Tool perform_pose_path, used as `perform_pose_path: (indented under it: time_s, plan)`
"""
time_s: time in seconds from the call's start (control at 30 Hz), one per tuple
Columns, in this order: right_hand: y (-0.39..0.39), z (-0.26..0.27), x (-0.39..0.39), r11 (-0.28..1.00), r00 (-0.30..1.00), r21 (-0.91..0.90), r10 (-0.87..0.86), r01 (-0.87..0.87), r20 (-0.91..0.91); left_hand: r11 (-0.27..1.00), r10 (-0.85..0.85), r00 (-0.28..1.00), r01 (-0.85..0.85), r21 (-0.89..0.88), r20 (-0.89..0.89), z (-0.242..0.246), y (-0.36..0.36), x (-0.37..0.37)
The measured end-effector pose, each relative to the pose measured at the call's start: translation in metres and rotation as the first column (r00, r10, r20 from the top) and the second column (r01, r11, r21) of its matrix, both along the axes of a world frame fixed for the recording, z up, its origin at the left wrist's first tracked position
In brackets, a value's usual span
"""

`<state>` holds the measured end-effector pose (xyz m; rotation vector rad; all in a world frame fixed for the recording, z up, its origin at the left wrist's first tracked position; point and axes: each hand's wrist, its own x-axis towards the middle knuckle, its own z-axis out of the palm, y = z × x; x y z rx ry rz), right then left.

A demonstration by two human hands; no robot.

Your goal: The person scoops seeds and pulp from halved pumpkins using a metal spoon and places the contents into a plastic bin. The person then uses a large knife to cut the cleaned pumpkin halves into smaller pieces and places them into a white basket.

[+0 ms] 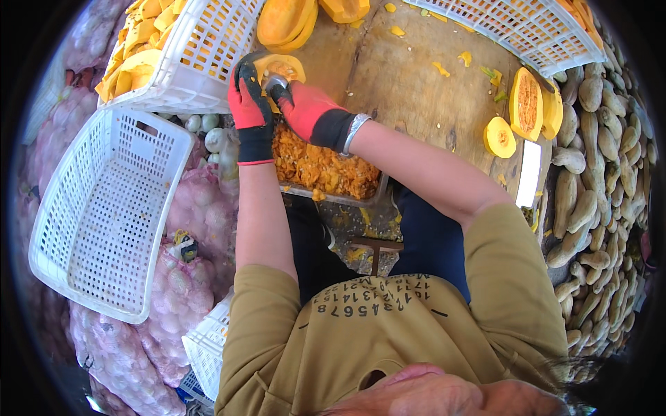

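My left hand (251,99), in a red and black work glove, grips a piece of halved pumpkin (291,63) by its left side. My right hand (312,112), gloved the same way, is closed on a metal scoop (274,82) whose head lies in the seedy hollow of that piece. Below both hands sits a metal tray (382,191) heaped with orange pumpkin pulp and seeds (328,166). Hollowed pumpkin halves (286,23) rest on the wooden board just beyond. At the board's right side lie cut pumpkin pieces, one half (526,104) with its seeds in.
A white plastic crate (208,67) of cut pumpkin stands at upper left, another crate (520,31) at upper right. An empty white crate (109,208) rests on mesh sacks of onions (203,203). Whole long squashes (583,208) are piled at right. Scraps dot the wooden board (400,99).
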<state>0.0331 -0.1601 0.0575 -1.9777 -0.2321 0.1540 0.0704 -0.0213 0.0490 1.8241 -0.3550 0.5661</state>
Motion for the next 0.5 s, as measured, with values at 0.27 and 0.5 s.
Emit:
perform_pose_path:
  time_s: [0.27,0.5]
  plan:
    - [-0.021,-0.013,0.012,0.965,0.988,-0.214,0.143,-0.151,-0.055,0.949,-0.018,0.998,-0.002,-0.315,-0.061,-0.005,0.018,0.013]
    - [-0.041,0.019,0.029,0.891,0.947,-0.453,0.165,-0.024,0.274,0.993,-0.095,0.994,0.099,-0.067,0.054,-0.006,0.016,0.013]
